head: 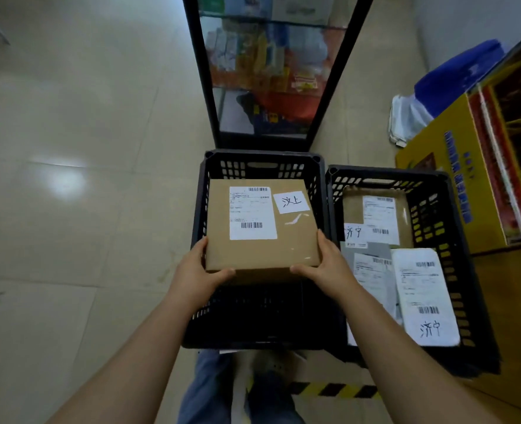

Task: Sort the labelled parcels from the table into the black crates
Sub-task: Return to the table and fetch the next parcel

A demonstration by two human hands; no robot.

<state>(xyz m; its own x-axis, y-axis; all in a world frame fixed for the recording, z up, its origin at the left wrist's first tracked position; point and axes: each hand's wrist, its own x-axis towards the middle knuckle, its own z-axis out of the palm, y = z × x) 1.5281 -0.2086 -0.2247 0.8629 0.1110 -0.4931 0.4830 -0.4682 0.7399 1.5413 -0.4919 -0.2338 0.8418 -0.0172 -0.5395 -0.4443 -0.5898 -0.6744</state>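
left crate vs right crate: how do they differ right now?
The left crate has one brown box held over it by both hands, left hand and right hand; the right crate already holds several labelled parcels lying flat. The left crate sits further from the camera than the right. Both are black with perforated walls.

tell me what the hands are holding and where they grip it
Both hands hold the brown cardboard box by its near corners: left hand at the near-left, right hand at the near-right, over the left black crate.
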